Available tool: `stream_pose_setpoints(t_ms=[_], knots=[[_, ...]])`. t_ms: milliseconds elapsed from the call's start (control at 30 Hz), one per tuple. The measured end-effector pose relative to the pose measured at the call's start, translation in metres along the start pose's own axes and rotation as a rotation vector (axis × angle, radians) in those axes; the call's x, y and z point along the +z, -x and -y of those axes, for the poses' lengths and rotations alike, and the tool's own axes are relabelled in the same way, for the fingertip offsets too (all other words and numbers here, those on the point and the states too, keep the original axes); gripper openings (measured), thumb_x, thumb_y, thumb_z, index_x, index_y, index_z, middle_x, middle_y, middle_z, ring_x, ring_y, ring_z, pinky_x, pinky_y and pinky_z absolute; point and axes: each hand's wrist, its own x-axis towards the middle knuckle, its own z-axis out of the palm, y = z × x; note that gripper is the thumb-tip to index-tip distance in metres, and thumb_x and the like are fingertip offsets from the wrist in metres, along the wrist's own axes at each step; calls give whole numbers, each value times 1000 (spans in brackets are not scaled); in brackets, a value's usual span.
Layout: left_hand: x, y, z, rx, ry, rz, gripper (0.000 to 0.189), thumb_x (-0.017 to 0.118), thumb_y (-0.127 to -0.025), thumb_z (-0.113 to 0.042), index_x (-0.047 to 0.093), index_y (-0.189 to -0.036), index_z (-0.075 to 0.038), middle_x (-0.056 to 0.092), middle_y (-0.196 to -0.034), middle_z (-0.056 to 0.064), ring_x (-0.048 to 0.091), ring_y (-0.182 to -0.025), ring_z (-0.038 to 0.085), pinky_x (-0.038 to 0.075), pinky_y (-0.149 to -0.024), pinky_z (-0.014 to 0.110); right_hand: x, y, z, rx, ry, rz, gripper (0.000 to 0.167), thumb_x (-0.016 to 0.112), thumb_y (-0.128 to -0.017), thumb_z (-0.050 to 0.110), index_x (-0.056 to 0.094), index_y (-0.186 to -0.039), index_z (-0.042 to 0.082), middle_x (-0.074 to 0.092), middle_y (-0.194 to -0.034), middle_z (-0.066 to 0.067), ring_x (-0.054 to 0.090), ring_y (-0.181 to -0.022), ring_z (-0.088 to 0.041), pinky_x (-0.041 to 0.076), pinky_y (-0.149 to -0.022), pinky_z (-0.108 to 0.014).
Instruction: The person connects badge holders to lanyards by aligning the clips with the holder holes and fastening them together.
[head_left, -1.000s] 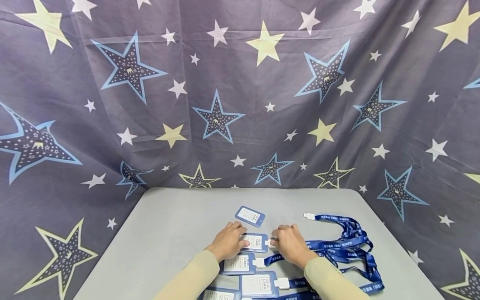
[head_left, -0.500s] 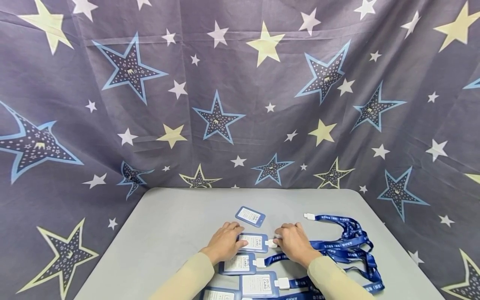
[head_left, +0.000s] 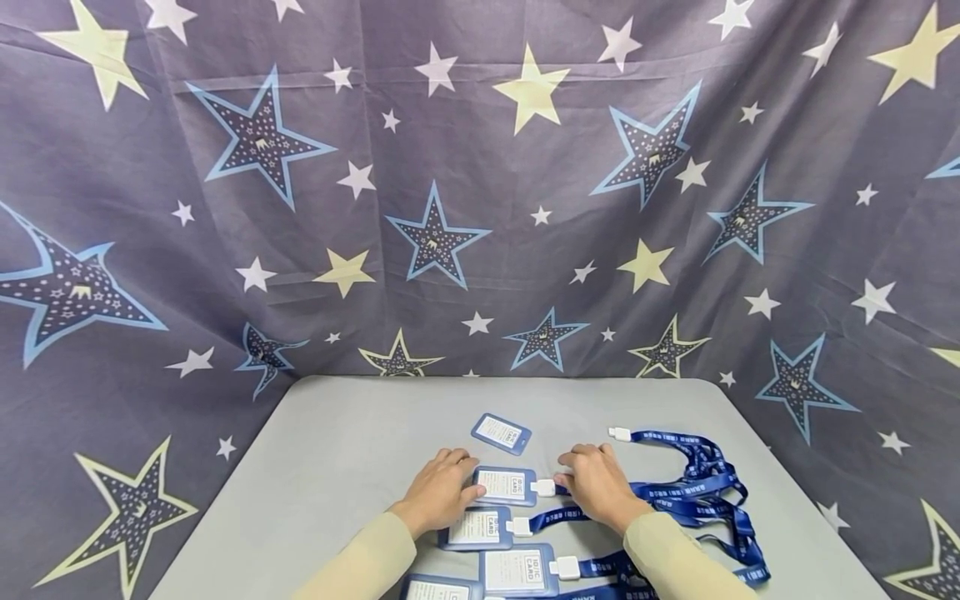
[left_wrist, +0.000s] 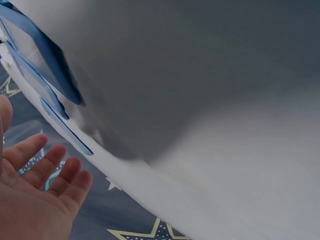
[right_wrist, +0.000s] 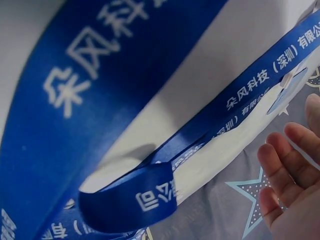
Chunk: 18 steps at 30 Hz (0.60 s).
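Note:
A blue-framed ID card holder (head_left: 505, 485) lies flat on the table, its right end joined to the white clip (head_left: 543, 488) of a blue lanyard (head_left: 660, 490). Beside its left end is my left hand (head_left: 437, 490), holding nothing, with fingers spread and loosely bent in the left wrist view. My right hand (head_left: 597, 483) is just right of the clip, over the strap. In the right wrist view its fingers (right_wrist: 280, 165) are relaxed, with no strap between them. Farther back, another card holder (head_left: 501, 433) lies tilted, with no lanyard on it.
Nearer the front lie more card holders, one (head_left: 476, 528) and another (head_left: 517, 570) clipped to lanyards, and a third (head_left: 442, 588) cut off by the frame. Straps heap up at the right. A lanyard's bare white clip (head_left: 619, 434) lies at the back right of the grey table (head_left: 300, 492).
Both hands have drawn apart from the clipped card holder, the left hand leftward and the right hand rightward, uncovering the holder's left end and the white clip.

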Motion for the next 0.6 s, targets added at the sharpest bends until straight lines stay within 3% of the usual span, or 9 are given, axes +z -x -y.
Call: stream_pose_setpoints(t_ms=[367,600], knots=[[2,10,6,-19,-14,13,57,67,-97,-44,61,-139,-4,60,-136,13,53,-128,30,43,-111,50,-1,-1,-5,51,4,13,25,84,-85,20,77,-103,5,75,-98,-9,68,-94,-28,39,-78,-38],[-6,17,3,-2,-6,15,57,66,-98,-43,61,-139,-4,60,-136,13,53,-128,31,44,-111,51,-2,-3,-9,76,26,15,26,84,-85,22,78,-105,6,75,-101,-9,69,-99,-30,41,-80,-40]])
